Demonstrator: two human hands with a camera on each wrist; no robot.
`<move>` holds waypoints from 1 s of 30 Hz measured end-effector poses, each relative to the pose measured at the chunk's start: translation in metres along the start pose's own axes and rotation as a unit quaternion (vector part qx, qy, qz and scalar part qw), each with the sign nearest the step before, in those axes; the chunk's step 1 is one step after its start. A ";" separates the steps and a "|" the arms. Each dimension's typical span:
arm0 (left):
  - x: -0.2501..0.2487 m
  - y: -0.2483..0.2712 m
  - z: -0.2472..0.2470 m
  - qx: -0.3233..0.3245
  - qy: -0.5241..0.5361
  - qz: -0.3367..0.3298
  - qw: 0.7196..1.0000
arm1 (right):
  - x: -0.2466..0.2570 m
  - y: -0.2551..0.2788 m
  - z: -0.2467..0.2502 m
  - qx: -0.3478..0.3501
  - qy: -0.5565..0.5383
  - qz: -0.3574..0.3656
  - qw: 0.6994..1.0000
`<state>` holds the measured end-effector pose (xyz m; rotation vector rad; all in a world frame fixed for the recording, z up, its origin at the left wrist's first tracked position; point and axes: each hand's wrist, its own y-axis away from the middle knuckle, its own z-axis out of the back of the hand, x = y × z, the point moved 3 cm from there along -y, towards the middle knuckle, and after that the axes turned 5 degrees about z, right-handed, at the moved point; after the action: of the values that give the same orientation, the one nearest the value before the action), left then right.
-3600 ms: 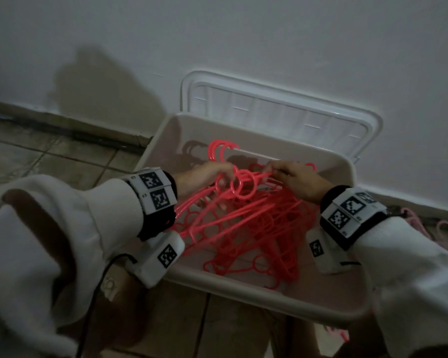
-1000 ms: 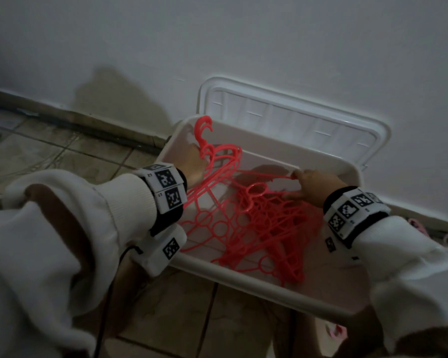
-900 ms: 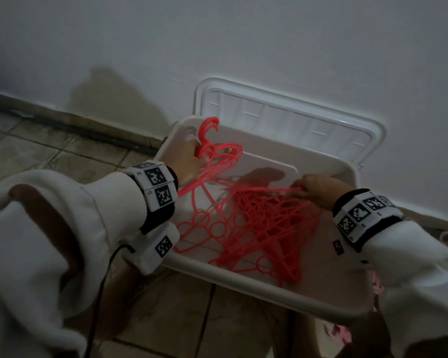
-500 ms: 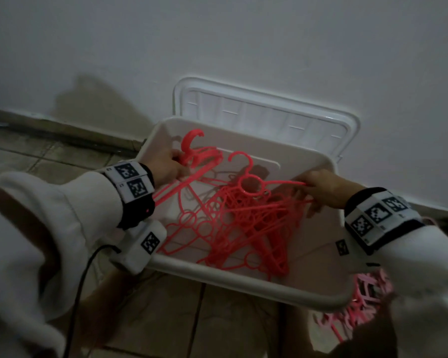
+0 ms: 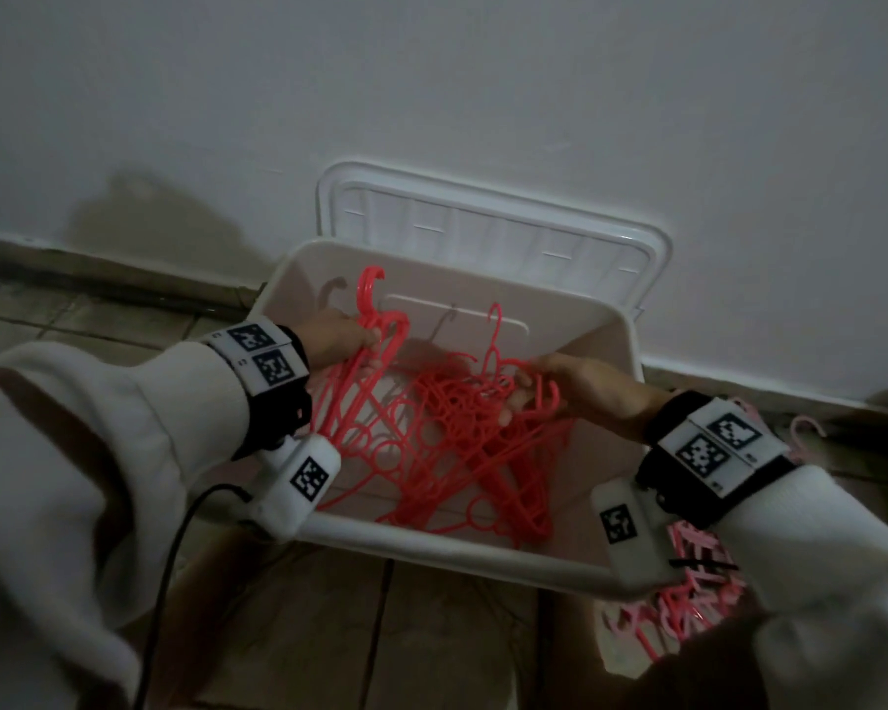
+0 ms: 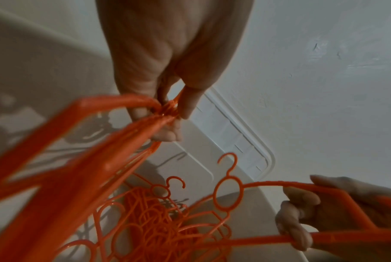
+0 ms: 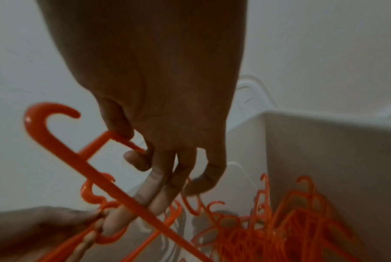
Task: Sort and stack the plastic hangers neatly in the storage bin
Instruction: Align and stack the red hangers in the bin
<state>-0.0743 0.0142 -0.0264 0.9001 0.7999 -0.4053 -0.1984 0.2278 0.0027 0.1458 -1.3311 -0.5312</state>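
Observation:
A white storage bin (image 5: pixel 431 550) holds a tangled pile of red plastic hangers (image 5: pixel 457 453). My left hand (image 5: pixel 367 345) is at the bin's left side and pinches a bundle of red hangers (image 5: pixel 375 320) by their necks, hooks pointing up; the pinch is close up in the left wrist view (image 6: pixel 169 113). My right hand (image 5: pixel 519 397) is over the pile's right part and grips one end of a single red hanger (image 6: pixel 228 193), which stands with its hook up. In the right wrist view, my right hand (image 7: pixel 140 154) curls its fingers round that single hanger (image 7: pixel 55 141).
The bin's white lid (image 5: pixel 483 233) leans against the wall behind it. A heap of pink hangers (image 5: pixel 688 597) lies on the tiled floor right of the bin, under my right wrist. A black cable (image 5: pixel 175 556) trails from my left wrist.
My right hand has drawn a single hanger up and to the right out of the pile. The left hand keeps its bundle at the bin's left side, now slightly lower.

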 end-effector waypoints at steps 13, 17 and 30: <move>-0.012 0.020 -0.029 0.085 0.151 0.006 0.985 | 0.019 -0.030 -0.097 0.080 -0.081 0.015 0.993; -0.008 0.016 -0.023 0.046 0.122 0.010 0.991 | 0.023 -0.037 -0.102 0.112 -0.053 0.026 0.992; -0.015 0.015 -0.015 0.018 -0.050 -0.051 0.997 | -0.041 -0.070 0.006 0.026 0.572 -0.139 0.808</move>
<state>-0.0817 0.0346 -0.0124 0.8686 0.7505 -0.5522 -0.2296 0.1864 -0.0595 0.6107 -0.1235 -0.5073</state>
